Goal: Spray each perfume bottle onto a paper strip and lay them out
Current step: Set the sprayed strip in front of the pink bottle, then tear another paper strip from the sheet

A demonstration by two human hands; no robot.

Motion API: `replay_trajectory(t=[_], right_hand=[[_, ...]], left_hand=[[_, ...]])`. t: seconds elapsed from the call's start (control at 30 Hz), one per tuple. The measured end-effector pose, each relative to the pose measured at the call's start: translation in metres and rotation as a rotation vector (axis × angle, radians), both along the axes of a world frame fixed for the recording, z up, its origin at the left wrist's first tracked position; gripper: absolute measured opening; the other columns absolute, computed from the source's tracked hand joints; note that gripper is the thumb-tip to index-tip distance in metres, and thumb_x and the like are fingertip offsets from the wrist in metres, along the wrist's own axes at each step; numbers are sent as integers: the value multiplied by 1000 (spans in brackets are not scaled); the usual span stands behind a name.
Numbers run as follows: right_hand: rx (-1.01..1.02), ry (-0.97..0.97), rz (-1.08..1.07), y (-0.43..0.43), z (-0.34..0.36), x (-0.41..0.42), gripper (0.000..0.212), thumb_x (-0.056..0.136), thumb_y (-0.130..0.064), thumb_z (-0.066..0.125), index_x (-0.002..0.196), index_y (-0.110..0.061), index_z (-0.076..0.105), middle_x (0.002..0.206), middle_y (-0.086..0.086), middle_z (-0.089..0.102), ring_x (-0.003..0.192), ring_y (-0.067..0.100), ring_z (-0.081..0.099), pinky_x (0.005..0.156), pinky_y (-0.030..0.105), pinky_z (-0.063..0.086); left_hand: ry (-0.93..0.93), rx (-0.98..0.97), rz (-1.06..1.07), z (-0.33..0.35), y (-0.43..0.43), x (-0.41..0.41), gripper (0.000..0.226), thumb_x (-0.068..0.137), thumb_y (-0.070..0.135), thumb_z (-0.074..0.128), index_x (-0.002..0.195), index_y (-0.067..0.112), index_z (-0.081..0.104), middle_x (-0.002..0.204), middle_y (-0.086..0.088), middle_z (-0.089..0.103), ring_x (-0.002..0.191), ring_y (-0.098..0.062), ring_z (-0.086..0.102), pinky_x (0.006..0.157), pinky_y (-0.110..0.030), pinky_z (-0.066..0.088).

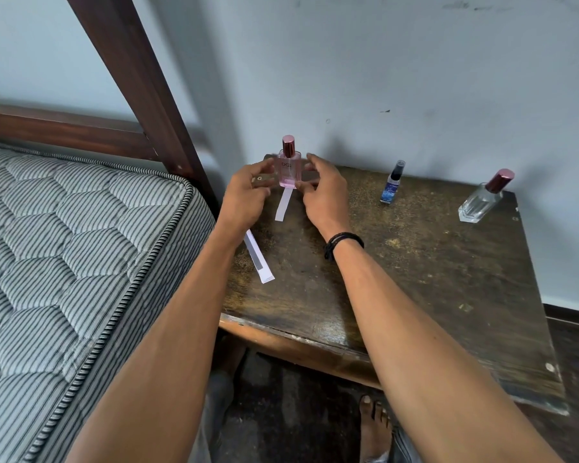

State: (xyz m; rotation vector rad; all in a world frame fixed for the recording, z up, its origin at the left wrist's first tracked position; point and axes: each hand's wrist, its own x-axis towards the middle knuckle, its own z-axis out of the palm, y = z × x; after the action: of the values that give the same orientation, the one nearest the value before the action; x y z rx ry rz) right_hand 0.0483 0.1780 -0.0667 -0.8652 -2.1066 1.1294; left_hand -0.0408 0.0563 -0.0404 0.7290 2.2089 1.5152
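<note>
A pink perfume bottle (288,168) with a maroon cap stands upright at the back left of the worn wooden table (415,279). A white paper strip (283,205) lies flat just in front of its base. My left hand (246,195) is at the bottle's left side, fingers loosely curved, tips close to the glass. My right hand (325,195) flanks the right side; its thumb touches the bottle's lower corner and its forefinger stays a little off the glass. A small blue spray bottle (392,183) and a clear glass bottle (482,198) with a maroon cap stand further right.
A white sleeve of strips (259,259) lies by the table's left edge, partly under my left forearm. A striped mattress (64,245) and dark bed post (141,81) are to the left. The wall rises right behind the bottles. A bare foot (375,426) is below the table front.
</note>
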Motion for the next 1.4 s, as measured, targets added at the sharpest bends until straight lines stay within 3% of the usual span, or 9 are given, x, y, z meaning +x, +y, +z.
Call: replay_trajectory(t=[0.1,0.23,0.4,0.47,0.63,0.77,1.0,1.3,1.4], right_hand=[[-27,1,-45,1,0,2,61,91,3,70,146,-14,52,123,1,63,96,12,64,89,22,52],[-37,93,-163,-2,4,9,40,93,2,66,130,-13,63,101,-1,65,88,8,61,77,8,43],[-5,189,-269,-25,25,30,16,92,-4,65,100,-17,70,97,-6,68,84,3,62,75,21,56],[25,134,-143,-43,33,45,16,92,-5,67,98,-18,73,97,-5,71,82,3,63,72,13,50],[84,-168,283,-90,37,85,9,91,-18,75,98,-21,79,91,-13,66,79,-3,59,76,16,48],[120,-238,313,-108,29,103,16,92,-16,73,106,-21,79,90,-11,61,76,1,57,79,28,52],[187,-285,349,-103,28,98,28,93,-23,74,121,-21,74,93,-6,56,84,12,55,77,27,45],[315,-327,439,-95,19,88,30,93,-27,74,122,-26,75,93,-7,52,92,16,50,75,32,44],[350,-323,453,-94,19,88,26,95,-28,72,120,-27,76,96,-8,52,93,15,49,76,31,44]], left_hand=[[34,-48,48,1,-11,-5,60,85,-13,51,133,20,64,121,4,69,107,-7,67,92,-38,59],[142,-103,93,8,-36,-6,48,86,-9,55,126,15,69,116,0,69,105,-12,65,95,-39,57],[136,-118,191,14,-69,13,35,89,-2,62,120,11,72,117,-3,73,104,-11,65,101,-34,53],[149,-144,174,14,-78,20,32,90,1,65,119,10,73,117,-4,73,101,-9,64,98,-28,52],[202,-225,74,11,-94,31,37,89,8,71,125,16,70,122,1,66,105,-12,60,94,-24,46],[197,-217,-23,3,-112,45,49,88,5,72,134,18,63,132,1,60,117,-14,56,103,-26,42],[129,-173,-51,-2,-110,45,58,91,3,68,145,15,51,140,4,52,119,-9,49,101,-24,39],[184,-293,-91,-3,-97,21,46,87,11,75,131,20,66,125,-1,64,112,-18,60,102,-37,49],[224,-328,-112,-1,-96,18,42,85,12,77,125,20,70,123,0,64,109,-17,62,99,-34,50]])
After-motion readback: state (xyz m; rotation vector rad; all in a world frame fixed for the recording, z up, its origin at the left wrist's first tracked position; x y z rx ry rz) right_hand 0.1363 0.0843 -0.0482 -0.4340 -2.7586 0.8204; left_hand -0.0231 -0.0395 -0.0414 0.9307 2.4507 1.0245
